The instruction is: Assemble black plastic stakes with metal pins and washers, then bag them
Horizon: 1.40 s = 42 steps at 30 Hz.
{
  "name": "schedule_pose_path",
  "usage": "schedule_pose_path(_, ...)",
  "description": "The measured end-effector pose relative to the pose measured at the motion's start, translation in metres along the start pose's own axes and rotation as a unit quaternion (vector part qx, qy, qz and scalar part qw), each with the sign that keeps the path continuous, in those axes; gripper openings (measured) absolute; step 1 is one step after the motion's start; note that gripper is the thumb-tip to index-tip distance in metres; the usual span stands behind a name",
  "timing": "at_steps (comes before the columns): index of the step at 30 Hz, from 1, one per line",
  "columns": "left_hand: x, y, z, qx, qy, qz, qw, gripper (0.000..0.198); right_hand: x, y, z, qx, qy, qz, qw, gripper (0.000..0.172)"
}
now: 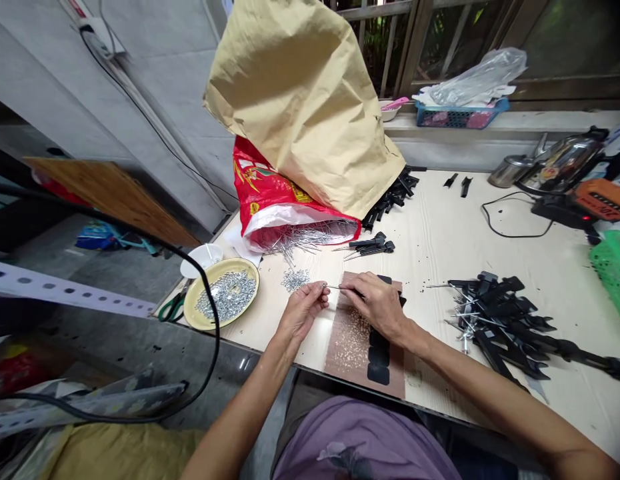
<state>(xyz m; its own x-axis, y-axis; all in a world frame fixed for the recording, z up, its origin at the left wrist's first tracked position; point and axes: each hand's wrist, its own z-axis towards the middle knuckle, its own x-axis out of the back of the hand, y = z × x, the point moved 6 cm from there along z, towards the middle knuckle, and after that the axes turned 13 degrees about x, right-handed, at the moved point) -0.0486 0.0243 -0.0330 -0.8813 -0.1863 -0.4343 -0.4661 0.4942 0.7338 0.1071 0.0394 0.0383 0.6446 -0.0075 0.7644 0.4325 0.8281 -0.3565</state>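
My right hand (374, 303) is closed around a black plastic piece, mostly hidden by the fingers. From it a thin metal rod (334, 287) points left. At the rod's tip, thumb and finger of my left hand (304, 310) pinch a small silvery piece too tiny to make out well. Below my right hand lies a brown board (340, 360) with pale crumbs and a row of black pads (379, 373). A small heap of metal bits (295, 280) sits just beyond my left hand. To its left, a yellow dish (255, 293) holds many more.
A red sack (245, 180) spills metal rods under a large tan paper bag (300, 87). Black parts with rods (500, 313) are piled at right. Green-handled scissors (171, 308) lie at the left edge. A kettle (565, 160) and green basket (613, 267) stand far right.
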Motion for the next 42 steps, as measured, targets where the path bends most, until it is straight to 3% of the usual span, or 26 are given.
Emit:
schedule_pose_path(6,-0.017,-0.003,-0.004,0.020,-0.022,-0.058,0.998,0.028,0.006,-0.002,-0.004,-0.013,-0.012,-0.067,0.998,0.022)
schedule_pose_path(22,-0.017,0.004,-0.007,-0.103,0.052,0.099,0.988,0.026,0.005,-0.009,-0.013,0.000,-0.032,-0.143,0.989,0.023)
schedule_pose_path(27,-0.018,0.003,-0.005,-0.103,0.041,0.126,0.986,0.026,0.006,-0.009,-0.015,0.019,-0.016,-0.179,0.983,0.019)
schedule_pose_path(33,-0.018,0.008,-0.005,-0.113,0.050,0.170,0.978,0.025,0.005,-0.003,-0.013,-0.015,-0.035,-0.155,0.987,0.027)
schedule_pose_path(42,-0.020,0.005,-0.003,-0.094,0.030,0.168,0.981,0.024,0.003,-0.001,-0.016,0.011,-0.023,-0.151,0.988,0.020)
